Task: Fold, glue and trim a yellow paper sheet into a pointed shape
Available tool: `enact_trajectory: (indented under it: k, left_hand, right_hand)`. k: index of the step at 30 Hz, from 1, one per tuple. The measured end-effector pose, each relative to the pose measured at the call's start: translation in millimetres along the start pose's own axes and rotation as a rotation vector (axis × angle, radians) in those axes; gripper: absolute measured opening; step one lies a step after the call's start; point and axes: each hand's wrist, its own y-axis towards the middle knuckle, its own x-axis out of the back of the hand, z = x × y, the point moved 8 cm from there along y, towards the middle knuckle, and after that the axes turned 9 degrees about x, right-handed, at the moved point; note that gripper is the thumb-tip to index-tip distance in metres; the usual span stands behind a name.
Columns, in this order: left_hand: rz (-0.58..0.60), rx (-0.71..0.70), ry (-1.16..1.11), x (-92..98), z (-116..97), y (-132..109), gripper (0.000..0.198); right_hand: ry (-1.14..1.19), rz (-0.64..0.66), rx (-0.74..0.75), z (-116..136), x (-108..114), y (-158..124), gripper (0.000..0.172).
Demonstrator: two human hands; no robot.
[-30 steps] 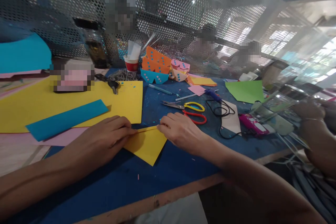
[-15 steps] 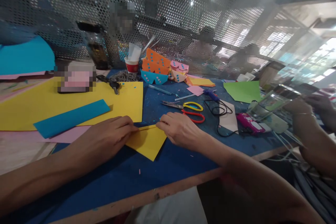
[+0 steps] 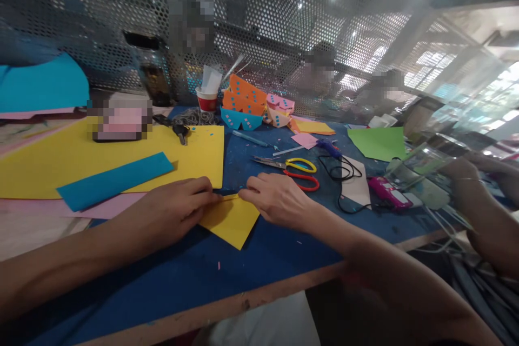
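Note:
A small piece of yellow paper (image 3: 233, 224) lies on the blue table top, its far edge folded over in a narrow strip. My left hand (image 3: 184, 205) pinches the left end of that fold, fingers closed. At the fold's right end, my right hand (image 3: 278, 200) has its fingers closed on the paper too. Just beyond my right hand rest scissors (image 3: 287, 166) with one yellow and one red handle. A folded blue paper strip (image 3: 115, 182) lies left of my hands, partly over a large yellow sheet (image 3: 198, 157).
Orange and blue folded paper pieces (image 3: 243, 102) stand at the back beside a red-and-white cup (image 3: 207, 101). Keys (image 3: 180, 131) lie on the yellow sheet. A blue glue gun (image 3: 329, 148) with a black cord lies right. Another person's arm (image 3: 482, 194) is at the far right.
My left hand has slid slightly right along the fold, closer to my right hand. The whole view has shifted a little; other things stay put.

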Motion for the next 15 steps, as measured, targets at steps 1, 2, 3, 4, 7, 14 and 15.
enact_trajectory:
  k: [1,2,3,4,7,14,15]
  left_hand:
    - [-0.013,0.002,0.004,0.4,-0.3,0.5,0.046]
    - [-0.027,0.003,0.006,0.9,-0.3,0.9,0.046]
    - [-0.035,0.001,0.007,1.2,-0.4,1.0,0.047]
    - [-0.04,-0.005,0.006,1.7,-0.7,1.1,0.049]
    - [-0.038,-0.054,-0.007,4.0,-4.3,1.2,0.049]
    - [-0.053,-0.094,0.029,9.4,-12.5,5.3,0.049]
    - [-0.05,-0.099,0.039,9.2,-13.6,5.8,0.049]
  right_hand:
    - [0.002,-0.011,0.008,0.2,0.7,0.2,0.029]
    - [0.005,-0.023,0.017,0.4,1.4,0.5,0.032]
    - [0.006,-0.031,0.025,0.6,1.8,0.9,0.035]
    - [0.004,-0.032,0.031,0.7,1.9,1.5,0.037]
    - [-0.02,0.001,0.033,0.7,1.1,3.5,0.04]
    - [-0.039,0.036,0.045,3.0,4.1,6.8,0.042]
    - [-0.038,0.034,0.046,2.6,3.9,7.0,0.041]
